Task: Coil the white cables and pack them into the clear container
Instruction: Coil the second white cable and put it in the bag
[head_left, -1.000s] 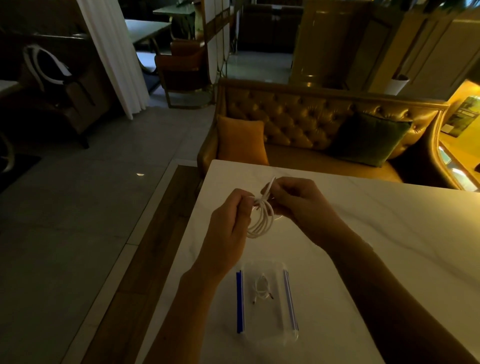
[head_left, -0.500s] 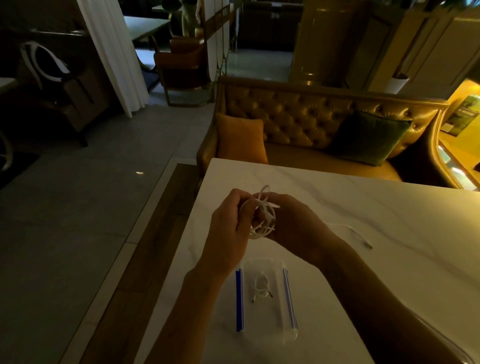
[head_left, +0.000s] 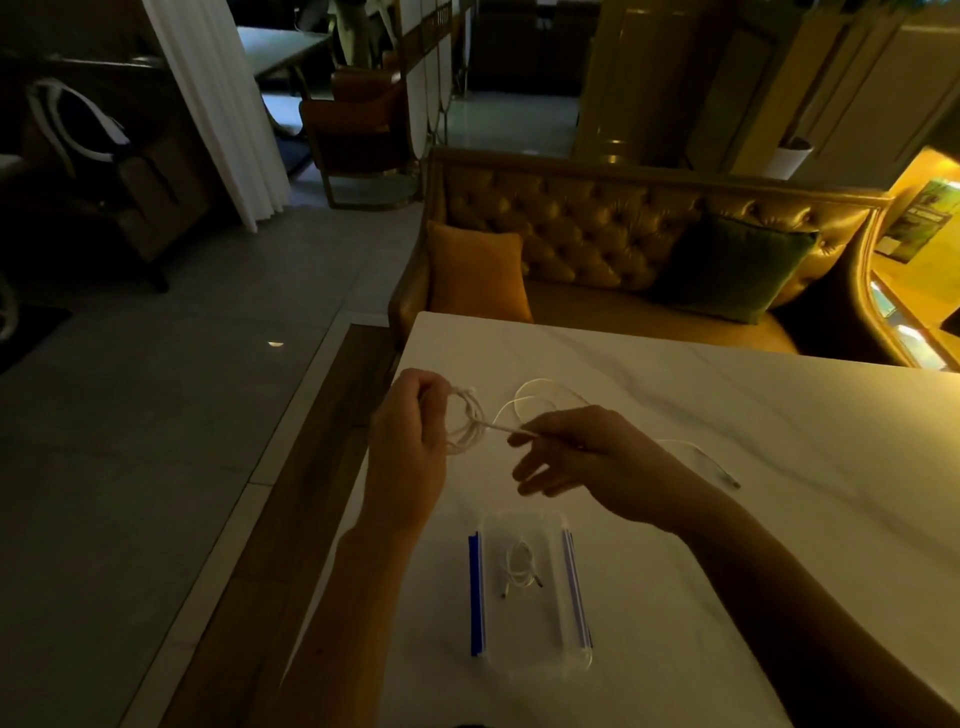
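Two hands worked above the marble table (head_left: 779, 415) in the head view, at mid-frame. The left hand (head_left: 410, 447) was closed on a small coil (head_left: 467, 423) of the white cable — loops pinched between thumb and fingers. The right hand (head_left: 587, 452), just right of it, pinched the free strand (head_left: 501, 427) near the coil, its other fingers spread loose below. The remaining slack (head_left: 540, 395) looped over the table behind the hands, its plug end (head_left: 724, 474) lying toward the right. The clear container (head_left: 535, 644) stood lower centre with one coiled cable (head_left: 519, 566) already inside. The wrap would likely go best with light, even tension — each turn laid beside the last, the left pinch kept firm so that loops did not spring apart.
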